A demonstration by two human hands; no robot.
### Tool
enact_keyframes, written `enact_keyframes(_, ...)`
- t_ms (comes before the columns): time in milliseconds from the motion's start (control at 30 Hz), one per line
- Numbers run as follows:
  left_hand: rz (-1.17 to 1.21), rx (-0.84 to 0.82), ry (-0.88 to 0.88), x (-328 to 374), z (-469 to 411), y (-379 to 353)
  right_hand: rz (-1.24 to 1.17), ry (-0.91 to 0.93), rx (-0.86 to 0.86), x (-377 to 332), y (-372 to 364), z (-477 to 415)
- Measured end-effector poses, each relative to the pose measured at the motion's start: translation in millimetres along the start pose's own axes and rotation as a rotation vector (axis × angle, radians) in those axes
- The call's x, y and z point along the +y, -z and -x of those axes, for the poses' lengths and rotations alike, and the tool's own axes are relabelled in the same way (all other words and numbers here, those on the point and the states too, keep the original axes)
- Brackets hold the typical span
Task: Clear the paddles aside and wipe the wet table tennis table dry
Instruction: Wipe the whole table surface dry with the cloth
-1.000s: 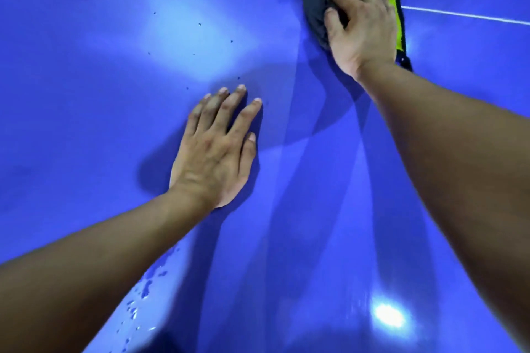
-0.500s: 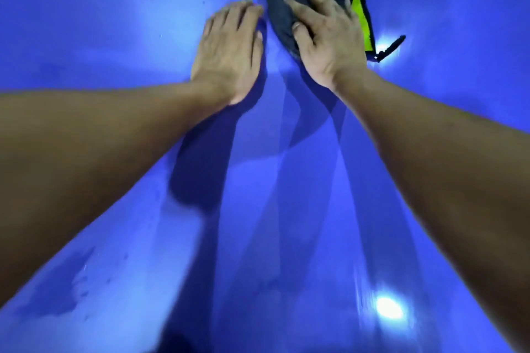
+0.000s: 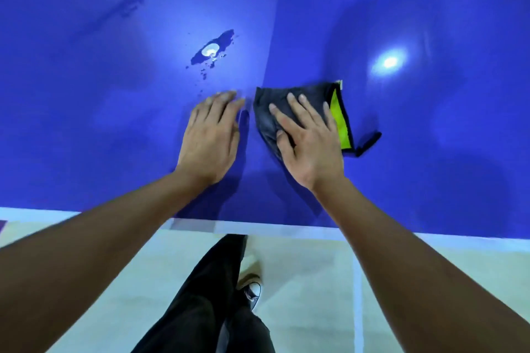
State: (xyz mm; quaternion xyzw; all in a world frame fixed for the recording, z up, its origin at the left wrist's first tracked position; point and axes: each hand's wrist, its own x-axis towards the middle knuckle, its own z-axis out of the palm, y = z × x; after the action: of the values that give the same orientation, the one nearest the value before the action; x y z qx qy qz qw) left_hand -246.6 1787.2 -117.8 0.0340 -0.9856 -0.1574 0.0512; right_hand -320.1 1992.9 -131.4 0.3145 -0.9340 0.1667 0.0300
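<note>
Cloth lies on the counter, mid-width, nearer the near edge than the far. My right hand lies flat on top of it, fingers straight and spread, pressing down, not gripping. Left hand is just beside the cloth, palm down on bare counter, fingers extended and together, holding nothing. No paddles in view.

Risks:
- The puddle sits beyond my left fingertips, with droplets trailing toward them. A pass straight toward the near edge likely misses it.
- The cloth is folded small, so it may soak through and smear streaks instead of drying.
- My left palm is leaning on a slick surface near the droplets, so it could slide.
- Water pushed off the near edge lands on the floor by my shoe, which is a slip hazard.
- The loop trails off the cloth's right corner and may drag a wet line.

Materials:
- The cloth is soft microfibre-looking fabric, dark grey outside, lime-green inner face showing at the right fold, roughly square.
- The counter is hard, glossy blue with a white near edge, and mirrors lamp glare.
- The puddle is thin, irregular and dark-edged.
</note>
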Motion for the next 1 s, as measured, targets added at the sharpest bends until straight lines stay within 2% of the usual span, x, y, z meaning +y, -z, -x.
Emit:
enact_keyframes(200,0.007,-0.040,0.062,14,125,3,-0.028,-0.020,-0.017,-63,5,106)
enact_keyframes(400,0.017,-0.158,0.084,5,155,19,0.037,-0.072,-0.087,-94,5,136)
enact_keyframes(467,0.047,-0.154,0.091,3,150,24,0.101,0.067,-0.143,-83,8,131)
enact_keyframes(567,0.086,-0.061,0.124,3,136,32,0.175,0.329,-0.191,-58,14,110)
enact_keyframes(633,0.109,0.016,0.145,1,123,37,0.179,0.364,-0.185,-52,14,96)
enact_keyframes(700,0.147,0.050,0.167,-6,101,40,0.144,0.299,-0.152,-53,6,80)
enact_keyframes(833,0.098,0.021,0.160,-36,42,40,0.059,0.047,-0.029,-57,-12,22)
enact_keyframes(1000,-0.002,-0.041,0.126,-82,-49,36,0.074,-0.064,0.004,-33,-24,-74)
